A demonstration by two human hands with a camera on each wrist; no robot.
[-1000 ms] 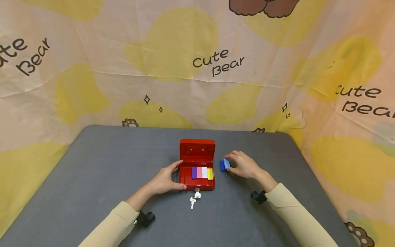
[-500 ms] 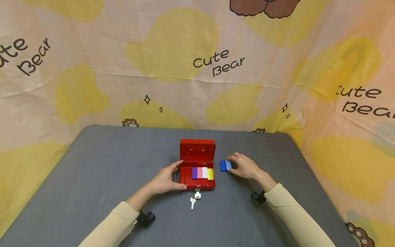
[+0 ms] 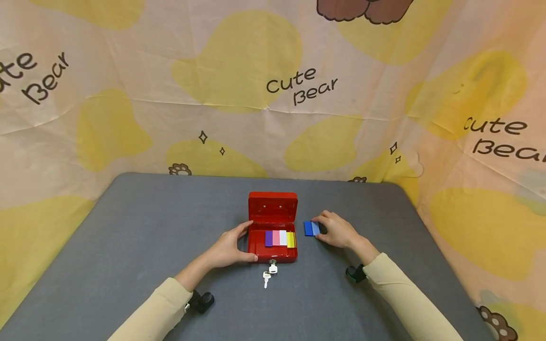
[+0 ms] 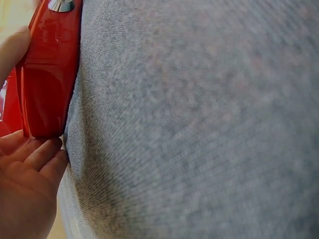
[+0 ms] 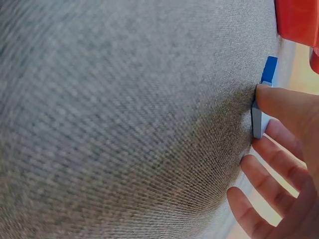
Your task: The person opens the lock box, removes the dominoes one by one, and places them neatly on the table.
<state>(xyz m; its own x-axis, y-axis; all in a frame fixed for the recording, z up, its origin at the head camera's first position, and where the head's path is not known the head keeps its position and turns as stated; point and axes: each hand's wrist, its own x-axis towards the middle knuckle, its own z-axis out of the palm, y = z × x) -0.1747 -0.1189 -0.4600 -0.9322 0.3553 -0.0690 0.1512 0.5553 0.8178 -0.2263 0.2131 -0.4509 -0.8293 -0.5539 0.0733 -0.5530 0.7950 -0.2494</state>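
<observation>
Head view: pale blue block point(image 3: 315, 228) points forward lengthwise.

The head view is looking forward and down over the desk point(image 3: 170, 213); both wrist views are facing it up close, sharing the red box point(image 4: 49, 99).

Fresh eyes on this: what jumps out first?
Probably the bright red box standing open on the gray table, purple, pink, white and yellow blocks inside. Then, to its right, a light blue block pinched in the person's right grip beside a darker blue one. Behind it all, the yellow-blotched backdrop lettered "cute Bear".
</observation>
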